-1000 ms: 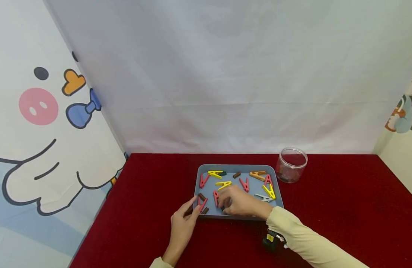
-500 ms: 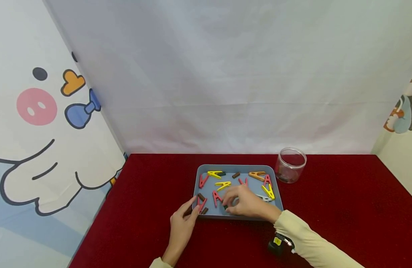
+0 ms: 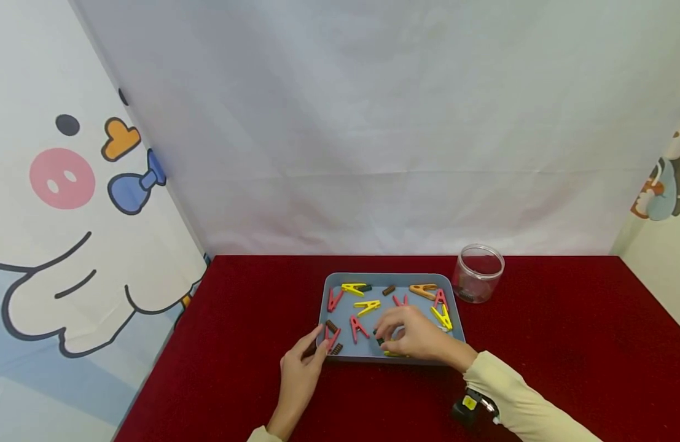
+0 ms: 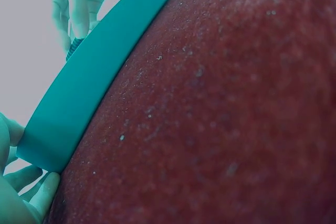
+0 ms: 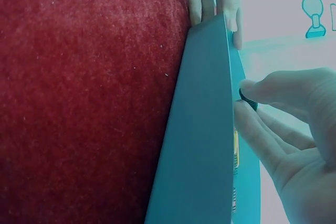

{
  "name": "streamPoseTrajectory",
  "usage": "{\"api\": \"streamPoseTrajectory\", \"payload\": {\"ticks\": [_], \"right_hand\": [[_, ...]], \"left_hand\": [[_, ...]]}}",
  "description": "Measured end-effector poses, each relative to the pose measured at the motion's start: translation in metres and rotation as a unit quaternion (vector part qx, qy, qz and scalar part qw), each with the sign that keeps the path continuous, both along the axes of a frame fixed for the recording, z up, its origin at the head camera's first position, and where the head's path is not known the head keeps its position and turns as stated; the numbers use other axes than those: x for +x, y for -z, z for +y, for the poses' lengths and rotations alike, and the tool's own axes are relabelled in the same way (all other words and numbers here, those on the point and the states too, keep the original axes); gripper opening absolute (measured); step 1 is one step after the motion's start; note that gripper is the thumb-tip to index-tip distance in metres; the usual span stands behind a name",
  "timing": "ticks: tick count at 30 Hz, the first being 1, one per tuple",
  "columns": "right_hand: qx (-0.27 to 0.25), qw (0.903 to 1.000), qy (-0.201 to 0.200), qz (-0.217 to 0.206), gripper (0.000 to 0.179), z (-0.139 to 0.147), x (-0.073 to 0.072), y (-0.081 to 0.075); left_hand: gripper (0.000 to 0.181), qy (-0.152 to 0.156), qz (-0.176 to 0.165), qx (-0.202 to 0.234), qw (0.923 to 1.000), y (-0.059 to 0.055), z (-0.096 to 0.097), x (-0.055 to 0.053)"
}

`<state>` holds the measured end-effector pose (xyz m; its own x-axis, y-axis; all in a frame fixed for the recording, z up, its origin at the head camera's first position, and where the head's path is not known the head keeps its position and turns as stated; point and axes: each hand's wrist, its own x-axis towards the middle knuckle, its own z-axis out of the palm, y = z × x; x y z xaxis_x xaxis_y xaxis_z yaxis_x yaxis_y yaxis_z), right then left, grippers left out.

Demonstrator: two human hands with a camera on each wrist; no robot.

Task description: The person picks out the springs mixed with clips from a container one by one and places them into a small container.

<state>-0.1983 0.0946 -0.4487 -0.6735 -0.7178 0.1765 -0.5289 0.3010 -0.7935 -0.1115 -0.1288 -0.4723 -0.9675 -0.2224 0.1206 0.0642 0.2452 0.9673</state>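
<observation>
In the head view, my right hand (image 3: 414,334) is over the front part of the blue-grey tray (image 3: 386,358). Its thumb and fingertips pinch a small dark ridged cylinder (image 5: 247,99), best seen in the right wrist view. My left hand (image 3: 302,371) holds the tray at its front left corner, beside a red clip (image 3: 331,339) and two brown ridged cylinders (image 3: 332,326). A red clip (image 3: 357,329) lies just left of my right hand. Partly hidden under that hand is a yellow clip (image 3: 394,354) by the front rim.
More clips lie in the tray: yellow (image 3: 367,306), orange (image 3: 423,291) and red (image 3: 335,299), plus a brown cylinder (image 3: 389,290). A clear round jar (image 3: 478,276) with something dark at its bottom stands behind the tray's right side. Red cloth (image 3: 550,319) covers the table.
My right hand has shifted to the right, taking the dark ridged cylinder along and uncovering the red clip on its left. My left hand stays at the tray's corner.
</observation>
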Motion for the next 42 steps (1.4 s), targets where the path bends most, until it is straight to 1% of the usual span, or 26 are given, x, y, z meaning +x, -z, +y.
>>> {"api": "streamPoseTrajectory", "payload": {"ticks": [3,9,14,18,21,25,27,31,37,42], "right_hand": [[-0.002,1.0,0.002,0.004,0.01,0.003,-0.001,0.001],[0.001,0.9999,0.014,-0.001,0.01,0.008,0.0,-0.001],[-0.009,0.9999,0.012,0.005,0.01,0.014,0.0,-0.002],[-0.012,0.9998,0.017,0.007,0.01,0.019,0.0,-0.004],[-0.01,0.9996,0.023,0.009,0.01,0.022,0.0,-0.007],[-0.014,0.9996,0.024,0.006,0.01,0.026,-0.001,-0.009],[-0.015,0.9996,0.025,0.002,0.012,0.028,-0.001,-0.01],[-0.024,0.9992,0.031,0.003,0.016,0.03,0.002,-0.019],[-0.027,0.9988,0.039,0.008,0.015,0.032,0.011,-0.044],[-0.012,0.9987,0.047,0.014,0.014,0.037,0.011,-0.053]], "left_hand": [[0.037,-0.001,-0.002,-0.001,1.0,0.0,0.001,0.0],[0.037,-0.004,-0.005,-0.005,1.0,0.0,0.001,0.0],[0.037,0.001,-0.007,0.004,1.0,0.001,0.0,-0.001],[0.038,-0.001,0.001,0.0,1.0,0.017,-0.003,-0.006],[0.038,0.0,0.001,-0.003,1.0,0.014,-0.002,-0.005],[0.037,0.002,-0.008,0.002,1.0,-0.002,0.002,0.0],[0.037,0.0,-0.004,-0.001,1.0,-0.002,0.002,0.0],[0.036,-0.001,-0.003,-0.003,1.0,-0.001,0.002,0.0],[0.036,-0.003,-0.002,-0.002,1.0,-0.001,0.001,0.0],[0.036,-0.002,-0.002,-0.003,1.0,0.0,0.0,-0.001]]}}
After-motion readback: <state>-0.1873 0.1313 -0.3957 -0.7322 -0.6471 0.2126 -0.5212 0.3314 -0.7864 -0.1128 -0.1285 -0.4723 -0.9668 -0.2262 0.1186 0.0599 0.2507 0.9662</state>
